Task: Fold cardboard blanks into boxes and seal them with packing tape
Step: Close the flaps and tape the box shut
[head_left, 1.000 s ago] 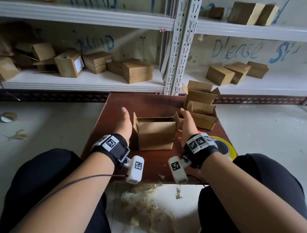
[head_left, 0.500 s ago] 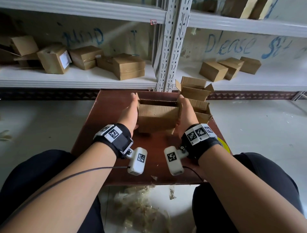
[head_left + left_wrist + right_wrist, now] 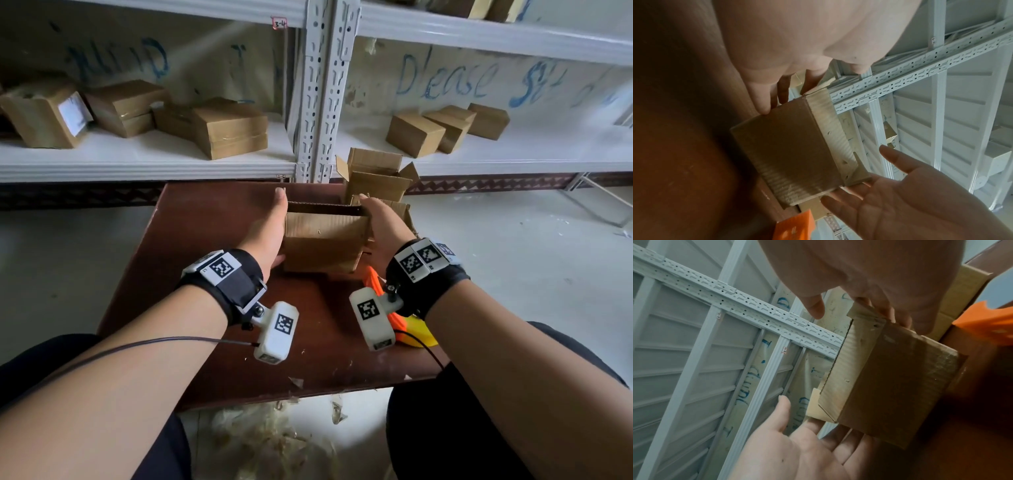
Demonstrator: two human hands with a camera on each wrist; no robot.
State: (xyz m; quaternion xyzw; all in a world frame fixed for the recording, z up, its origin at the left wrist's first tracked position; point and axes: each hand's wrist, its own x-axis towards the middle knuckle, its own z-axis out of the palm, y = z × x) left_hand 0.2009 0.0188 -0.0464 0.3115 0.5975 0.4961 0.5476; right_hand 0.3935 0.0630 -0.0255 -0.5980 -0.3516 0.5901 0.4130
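- Since the earlier frames the box [image 3: 325,240] has left its spot nearer the front of the desk [image 3: 205,219] and now sits further back, both palms closed in on its sides, and an orange tape dispenser [image 3: 375,284] has come into sight under the right wrist.
- The left hand [image 3: 269,233] lies flat against the box's left wall, fingers straight and together, thumb low by the base; it looks like one half of a squeeze to carry or square the box.
- The box is plain brown corrugated cardboard, ribbed on its face, with its top open and its short side flaps standing up; the left wrist view shows its bottom edge against the dark red-brown desk.
- The right hand [image 3: 385,226] mirrors the left, palm pressed to the right wall with fingers extended over the flap.
- Just behind it stand two more open boxes [image 3: 376,178], probably waiting to be sealed.
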